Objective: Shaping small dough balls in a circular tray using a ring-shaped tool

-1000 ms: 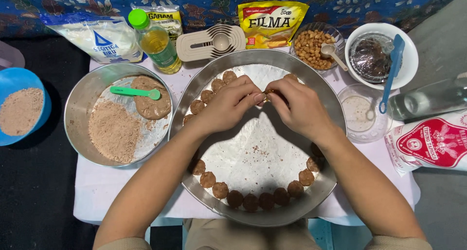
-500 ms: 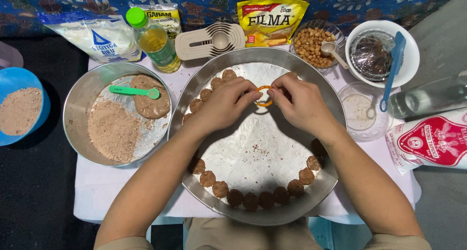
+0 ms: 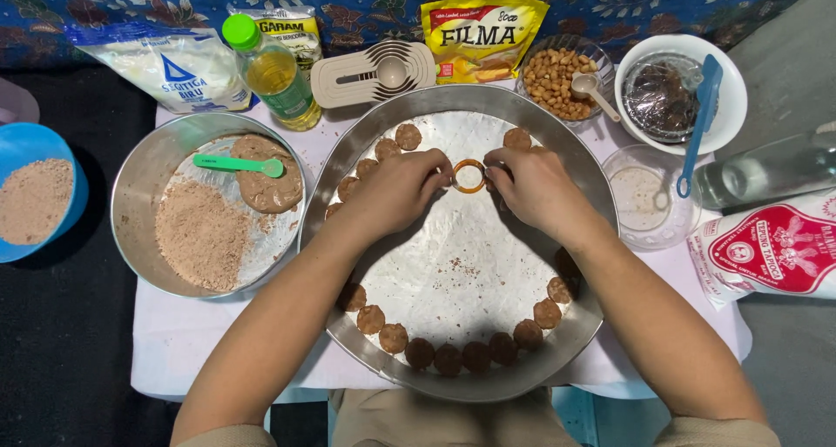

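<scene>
Both the left hand (image 3: pixel 396 190) and the right hand (image 3: pixel 533 186) pinch the small orange ring (image 3: pixel 468 175) from either side, fingertips nearly closed on its rim, upon the floured tray (image 3: pixel 453 264) edged with brown dough rounds (image 3: pixel 448 358), where uneven pressure could probably tilt the ring or smear nearby rounds.

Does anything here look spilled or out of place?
Little stands out. A few brown crumbs lie scattered on the floured tray, below the orange ring that both hands pinch. Nothing looks tipped or broken.
</scene>
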